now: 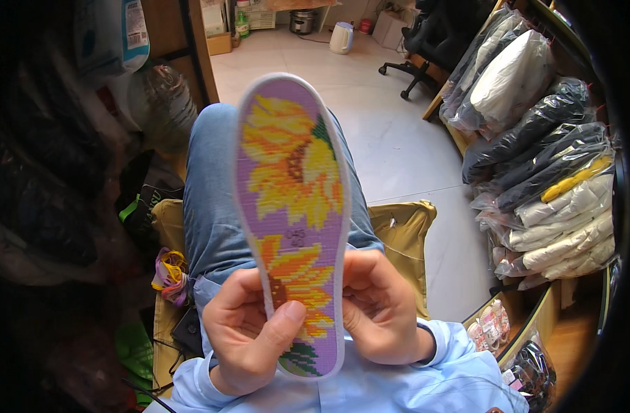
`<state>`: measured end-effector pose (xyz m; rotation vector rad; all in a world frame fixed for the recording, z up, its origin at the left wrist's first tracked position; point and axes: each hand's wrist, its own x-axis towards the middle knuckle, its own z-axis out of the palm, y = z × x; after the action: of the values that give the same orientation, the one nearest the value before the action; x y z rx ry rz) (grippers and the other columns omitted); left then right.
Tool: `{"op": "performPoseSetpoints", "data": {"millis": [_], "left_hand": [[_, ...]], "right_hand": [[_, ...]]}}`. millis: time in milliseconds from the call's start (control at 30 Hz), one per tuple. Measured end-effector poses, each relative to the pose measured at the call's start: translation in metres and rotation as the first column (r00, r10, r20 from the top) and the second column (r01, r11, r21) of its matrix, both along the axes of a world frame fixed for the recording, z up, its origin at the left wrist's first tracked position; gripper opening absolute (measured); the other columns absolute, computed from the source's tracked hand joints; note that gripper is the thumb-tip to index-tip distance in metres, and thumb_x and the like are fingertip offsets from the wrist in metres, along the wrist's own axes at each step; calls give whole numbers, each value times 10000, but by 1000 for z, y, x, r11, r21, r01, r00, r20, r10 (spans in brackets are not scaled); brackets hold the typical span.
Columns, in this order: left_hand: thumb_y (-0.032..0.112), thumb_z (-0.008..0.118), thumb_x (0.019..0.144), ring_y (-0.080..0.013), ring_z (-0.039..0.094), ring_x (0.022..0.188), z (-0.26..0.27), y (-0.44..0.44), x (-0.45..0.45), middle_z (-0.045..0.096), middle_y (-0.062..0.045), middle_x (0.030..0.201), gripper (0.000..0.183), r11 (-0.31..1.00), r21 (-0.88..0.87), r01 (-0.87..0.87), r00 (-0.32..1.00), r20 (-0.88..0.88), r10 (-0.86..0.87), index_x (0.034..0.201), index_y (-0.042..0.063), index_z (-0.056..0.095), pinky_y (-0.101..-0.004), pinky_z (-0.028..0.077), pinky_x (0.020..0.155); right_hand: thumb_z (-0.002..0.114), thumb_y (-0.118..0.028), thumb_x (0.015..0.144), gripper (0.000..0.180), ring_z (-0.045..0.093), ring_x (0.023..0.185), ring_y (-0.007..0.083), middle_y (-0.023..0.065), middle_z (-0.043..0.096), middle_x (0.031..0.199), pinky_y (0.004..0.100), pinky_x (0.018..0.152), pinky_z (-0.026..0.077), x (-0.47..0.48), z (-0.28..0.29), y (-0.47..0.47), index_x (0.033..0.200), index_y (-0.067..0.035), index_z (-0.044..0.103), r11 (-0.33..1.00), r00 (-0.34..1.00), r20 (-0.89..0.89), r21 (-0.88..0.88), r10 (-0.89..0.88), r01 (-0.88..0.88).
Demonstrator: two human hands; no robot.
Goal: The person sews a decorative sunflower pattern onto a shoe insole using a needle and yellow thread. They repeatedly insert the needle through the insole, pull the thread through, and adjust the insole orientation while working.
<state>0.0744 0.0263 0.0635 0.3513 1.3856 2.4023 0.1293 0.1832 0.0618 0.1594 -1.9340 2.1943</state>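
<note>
An embroidered shoe insole (294,206) with yellow and orange sunflowers on a purple ground and a white edge stands up lengthwise before me, above my lap. My left hand (253,330) grips its lower left edge, the thumb on the stitched face and the fingers behind. At the lower right edge is my right hand (379,307), its fingers curled and partly hidden behind the insole; whether it pinches the edge or holds a needle cannot be told. A bundle of yellow, purple and pink embroidery thread (171,276) lies by my left thigh.
I sit on a tan fabric seat (402,232). Beside the thread is a small black box (187,330). Plastic-wrapped padded garments (542,170) are piled on the right. Ahead stand a wheeled office chair (433,41) and a white electric kettle (341,38) on the tiled floor.
</note>
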Motion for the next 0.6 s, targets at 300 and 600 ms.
{"op": "performPoseSetpoints", "data": {"millis": [300, 600], "left_hand": [[6, 651, 877, -84, 625, 778, -2, 0, 0, 675, -135, 940, 234, 1000, -16, 2, 999, -32, -3, 1070, -70, 544, -211, 502, 686], [-24, 666, 856, -84, 632, 796, -8, 7, -2, 671, -121, 923, 228, 985, -99, -144, 979, -156, 127, 1040, -53, 535, -220, 502, 665]], "right_hand": [[498, 82, 946, 369, 635, 997, 146, 124, 618, 1049, 265, 872, 504, 3, -1, 1, 1291, 6, 392, 998, 1000, 11, -53, -19, 19], [733, -90, 811, 352, 616, 972, 275, 171, 612, 1131, 356, 800, 511, -11, 11, 13, 1132, -30, 601, 636, 819, -549, 575, -168, 515]]}}
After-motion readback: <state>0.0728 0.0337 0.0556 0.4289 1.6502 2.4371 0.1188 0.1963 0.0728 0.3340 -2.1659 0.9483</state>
